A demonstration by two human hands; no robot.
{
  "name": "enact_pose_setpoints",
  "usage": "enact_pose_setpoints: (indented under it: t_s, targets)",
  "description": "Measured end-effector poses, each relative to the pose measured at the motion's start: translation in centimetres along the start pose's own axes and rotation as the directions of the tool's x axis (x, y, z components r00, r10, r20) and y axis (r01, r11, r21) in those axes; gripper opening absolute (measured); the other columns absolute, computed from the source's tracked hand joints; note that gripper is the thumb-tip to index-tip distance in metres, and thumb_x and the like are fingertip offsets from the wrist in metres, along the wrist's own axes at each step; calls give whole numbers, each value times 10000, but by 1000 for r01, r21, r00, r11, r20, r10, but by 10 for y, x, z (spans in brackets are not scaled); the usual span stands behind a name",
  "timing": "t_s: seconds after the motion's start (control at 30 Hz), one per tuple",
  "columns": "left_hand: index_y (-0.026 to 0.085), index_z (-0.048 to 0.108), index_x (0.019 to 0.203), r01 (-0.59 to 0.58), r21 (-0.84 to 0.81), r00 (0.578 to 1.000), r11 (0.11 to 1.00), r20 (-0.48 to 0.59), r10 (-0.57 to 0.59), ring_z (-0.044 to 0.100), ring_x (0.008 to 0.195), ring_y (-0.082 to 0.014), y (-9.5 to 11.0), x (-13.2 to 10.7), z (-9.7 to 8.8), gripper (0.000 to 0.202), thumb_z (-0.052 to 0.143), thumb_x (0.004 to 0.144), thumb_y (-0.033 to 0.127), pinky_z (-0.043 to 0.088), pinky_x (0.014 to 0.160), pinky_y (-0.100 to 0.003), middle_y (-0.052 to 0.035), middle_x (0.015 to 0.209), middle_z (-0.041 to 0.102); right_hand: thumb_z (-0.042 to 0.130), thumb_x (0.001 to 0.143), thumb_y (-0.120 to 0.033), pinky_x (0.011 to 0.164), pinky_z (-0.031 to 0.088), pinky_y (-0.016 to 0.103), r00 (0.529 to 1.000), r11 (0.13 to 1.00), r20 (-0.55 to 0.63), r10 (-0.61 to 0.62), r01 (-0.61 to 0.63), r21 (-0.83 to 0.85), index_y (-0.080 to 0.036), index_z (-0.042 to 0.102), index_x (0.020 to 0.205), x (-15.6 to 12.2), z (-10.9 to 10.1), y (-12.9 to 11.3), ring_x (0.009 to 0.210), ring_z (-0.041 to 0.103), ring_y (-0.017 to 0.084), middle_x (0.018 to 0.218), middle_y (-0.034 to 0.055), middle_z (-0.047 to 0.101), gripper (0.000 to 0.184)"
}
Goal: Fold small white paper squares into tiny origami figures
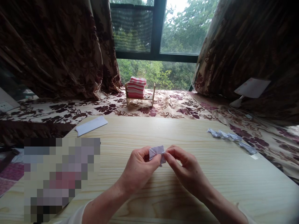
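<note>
Above the middle of the wooden table, my left hand (142, 163) pinches a small piece of folded white paper (156, 151) between thumb and fingers. My right hand (183, 161) grips the same paper's right edge with thumb and forefinger. Faint creases show on the paper; its lower part is mostly covered by my left thumb. Along the table's right edge lie several folded paper pieces (224, 134) in a row. A flat white paper strip (91, 125) rests at the table's far left corner.
The pale wooden table (126, 133) stands against a ledge with a floral cloth (109, 107). On the ledge are a small wooden rack (153, 95) with folded pink-striped cloths (136, 88) and a white lamp (252, 87) with a cord. A blurred-out area (63, 177) covers the table's left side.
</note>
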State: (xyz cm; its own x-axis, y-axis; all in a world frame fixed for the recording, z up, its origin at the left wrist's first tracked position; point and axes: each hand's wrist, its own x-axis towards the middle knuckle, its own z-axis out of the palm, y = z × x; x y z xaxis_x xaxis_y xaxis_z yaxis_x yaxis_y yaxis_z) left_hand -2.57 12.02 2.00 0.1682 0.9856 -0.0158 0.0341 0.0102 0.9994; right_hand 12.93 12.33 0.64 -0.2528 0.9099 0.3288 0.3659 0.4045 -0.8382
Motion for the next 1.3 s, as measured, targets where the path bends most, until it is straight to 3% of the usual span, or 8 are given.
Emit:
enact_pose_setpoints:
  t_s: [0.1, 0.2, 0.3, 0.5, 0.7, 1.3]
  targets:
    - [117, 651, 672, 30, -9, 999, 1000, -13, -30, 496, 617, -113, 1, 2, -2, 155, 576, 760, 221, 397, 595, -219, -12, 630, 588, 535, 831, -180, 582, 429, 259, 989, 986, -49, -138, 133, -97, -174, 585, 816, -1, -3, 1, 637, 509, 129, 733, 15, 565, 53]
    - [122, 646, 642, 54, 9, 999, 999, 9, -54, 486, 605, -107, 2, 3, -4, 156, 583, 750, 217, 380, 578, -210, -9, 623, 589, 597, 766, -119, 626, 457, 273, 950, 934, -63, -307, 289, -209, -172, 562, 1003, 0, -5, 2, 734, 528, 146, 892, 49, 575, 246]
    - [126, 616, 618, 45, 66, 997, 997, 59, -49, 449, 569, -100, 1, 3, -4, 170, 576, 750, 228, 346, 539, -211, 3, 583, 542, 573, 784, -84, 655, 467, 281, 930, 903, -15, -368, 354, -243, -179, 585, 959, 3, -5, 6, 772, 544, 154, 878, 49, 584, 200]
    - [135, 617, 718, 67, 69, 988, 995, 137, -75, 392, 564, -92, 0, 2, -5, 100, 580, 734, 227, 292, 520, -215, 25, 602, 485, 542, 817, -83, 606, 449, 260, 945, 925, -46, -323, 305, -225, -177, 602, 823, 2, -5, 8, 669, 529, 127, 756, 21, 578, 112]
    - [136, 581, 634, 102, 57, 993, 993, 61, -105, 385, 576, -93, 2, 6, -8, 127, 544, 731, 209, 286, 538, -219, 35, 571, 452, 541, 822, -105, 571, 430, 241, 960, 946, -40, -278, 266, -185, -182, 609, 809, -1, -4, 5, 646, 521, 119, 740, 16, 572, 104]
    - [138, 587, 644, 103, 6, 992, 995, 73, -103, 370, 583, -94, 2, 6, -6, 78, 566, 701, 188, 276, 543, -223, 40, 575, 446, 540, 800, -103, 570, 434, 243, 968, 952, -47, -246, 232, -199, -189, 593, 775, 0, 1, 3, 637, 528, 118, 709, 1, 559, 104]
